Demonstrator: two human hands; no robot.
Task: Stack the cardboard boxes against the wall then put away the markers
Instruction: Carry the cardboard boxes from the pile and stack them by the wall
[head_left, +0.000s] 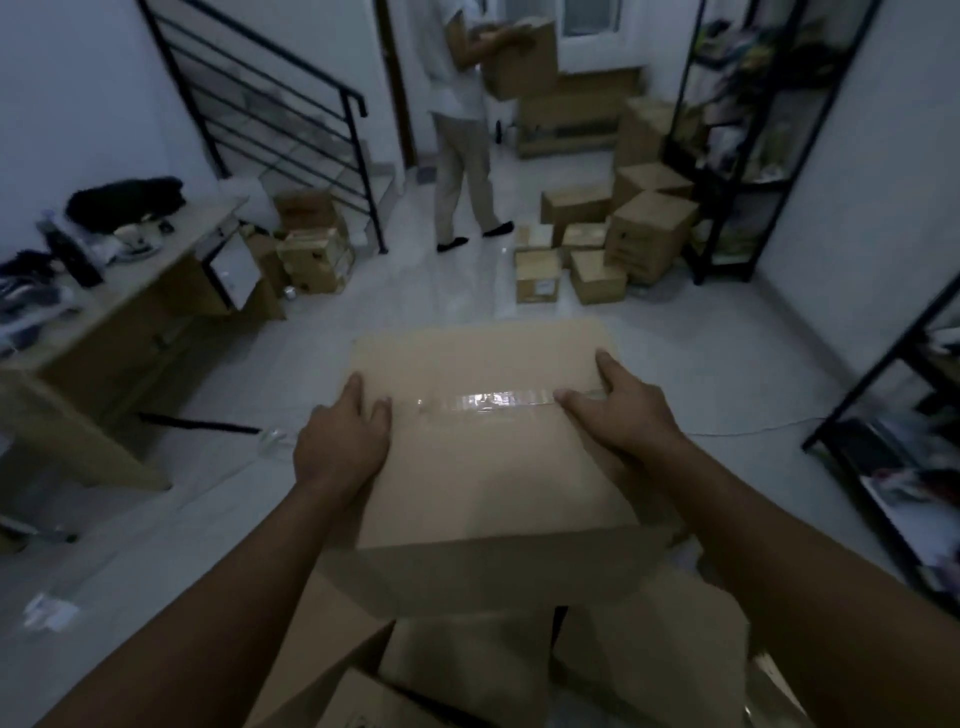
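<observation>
A sealed cardboard box (488, 467) with clear tape across its top is held up in front of me. My left hand (340, 441) grips its left side, thumb on the top face. My right hand (623, 410) grips its right side, thumb lying on the tape. More cardboard boxes (467, 670) lie below it near my feet. A pile of boxes (618, 234) stands on the floor at the back right by the wall. No markers are visible.
Another person (462, 130) stands at the back carrying a box (522, 62). A wooden desk (130, 291) with clutter is at left, a stair railing (275, 114) behind it. Black shelving (743, 145) lines the right wall. A cable crosses the white floor (363, 301).
</observation>
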